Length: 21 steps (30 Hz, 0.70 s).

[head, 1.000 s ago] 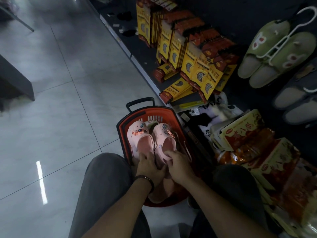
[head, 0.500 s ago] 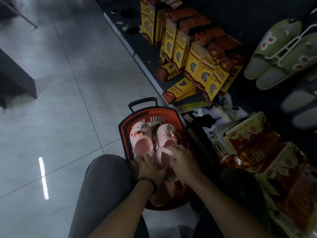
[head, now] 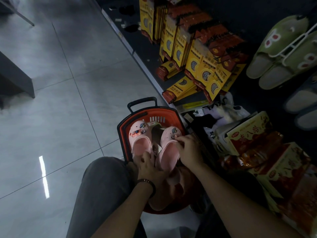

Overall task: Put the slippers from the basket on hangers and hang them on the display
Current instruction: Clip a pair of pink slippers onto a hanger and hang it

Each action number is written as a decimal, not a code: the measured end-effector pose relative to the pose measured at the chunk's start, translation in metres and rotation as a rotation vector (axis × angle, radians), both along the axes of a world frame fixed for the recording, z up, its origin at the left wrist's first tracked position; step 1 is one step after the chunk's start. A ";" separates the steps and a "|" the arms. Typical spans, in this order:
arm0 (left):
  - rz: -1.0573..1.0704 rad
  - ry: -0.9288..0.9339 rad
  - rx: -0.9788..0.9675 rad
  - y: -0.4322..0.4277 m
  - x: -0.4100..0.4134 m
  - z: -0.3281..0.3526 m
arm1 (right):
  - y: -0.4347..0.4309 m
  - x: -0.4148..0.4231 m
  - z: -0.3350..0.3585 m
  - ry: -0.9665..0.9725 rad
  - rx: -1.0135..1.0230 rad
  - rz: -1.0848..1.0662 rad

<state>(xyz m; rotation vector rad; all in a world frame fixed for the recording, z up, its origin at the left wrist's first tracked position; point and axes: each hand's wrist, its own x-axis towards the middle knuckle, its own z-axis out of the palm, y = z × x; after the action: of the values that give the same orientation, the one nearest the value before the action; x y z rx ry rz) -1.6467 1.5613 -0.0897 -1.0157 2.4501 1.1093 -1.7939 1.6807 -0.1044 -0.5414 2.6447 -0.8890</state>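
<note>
Pink rubber clogs (head: 141, 145) are lying toes-away in a red plastic basket (head: 122, 134). Left hand (head: 147, 167) and right hand (head: 189, 150) are gripping one each.

one head-worn wide-angle view looks steeply down, close over the basket (head: 154, 112) at lower centre. shelving (head: 135, 38) fills the upper right.

- basket (head: 123, 134): near half hidden under pink slippers (head: 140, 145) and both forearms (head: 221, 182).
- left hand (head: 147, 166): fingers (head: 145, 156) buried at the slipper heels, hold unclear.
- green slippers (head: 281, 54) on white hanger (head: 291, 47): cut by right edge, hook out of frame.
- grey slippers (head: 301, 100) below: cut by right edge, blurred.
- yellow boxes (head: 197, 60): print too small to read.
- tag (head: 158, 149) between the pink pair: blurred, unreadable.
</note>
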 end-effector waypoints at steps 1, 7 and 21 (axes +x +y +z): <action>-0.026 0.010 -0.040 0.000 -0.001 -0.001 | -0.001 -0.001 0.001 -0.013 -0.049 0.016; 0.007 -0.020 -0.135 -0.011 0.005 -0.007 | -0.014 -0.007 0.009 -0.048 -0.162 0.186; 0.152 0.069 -0.226 -0.018 -0.007 -0.017 | 0.005 -0.021 0.008 -0.260 -0.258 -0.056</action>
<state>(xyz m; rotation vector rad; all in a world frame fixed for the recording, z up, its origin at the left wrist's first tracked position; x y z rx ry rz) -1.6536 1.5437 -0.1069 -1.2688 2.6370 0.9397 -1.8148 1.6860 -0.0964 -0.3808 2.3366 -1.2376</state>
